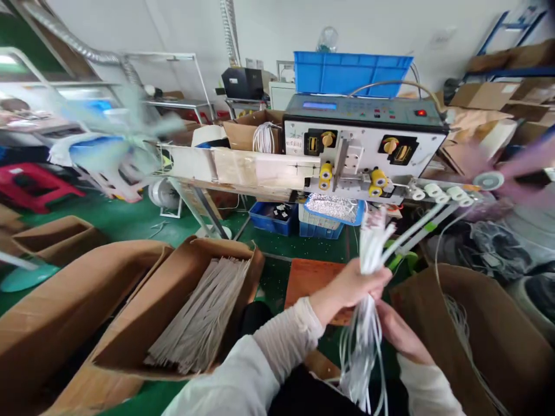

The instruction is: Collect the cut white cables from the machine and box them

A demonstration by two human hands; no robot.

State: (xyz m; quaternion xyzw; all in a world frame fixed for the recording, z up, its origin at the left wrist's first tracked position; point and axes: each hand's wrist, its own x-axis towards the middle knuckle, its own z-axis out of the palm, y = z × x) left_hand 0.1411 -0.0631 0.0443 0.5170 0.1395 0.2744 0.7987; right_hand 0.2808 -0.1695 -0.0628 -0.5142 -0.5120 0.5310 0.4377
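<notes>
A bundle of white wires (363,341) stands roughly upright in front of me, its upper ends fanned out and a little blurred. My left hand (362,281) is closed around the bundle near its top. Lower down and on the right side, my right hand (396,326) also grips the bundle, its fingertips partly hidden behind the wires. The long loose ends hang down toward my lap. Beyond my hands is a wire-cutting machine (362,156) with yellow rollers and dials on its front.
On the left, an open cardboard box (173,248) holds many cut white wires (203,312). Another box (489,300) with coiled wire stands at the right. An orange stool (303,283) is below the machine. Two fans (488,180) spin at the sides. Blue bins (273,216) sit under the bench.
</notes>
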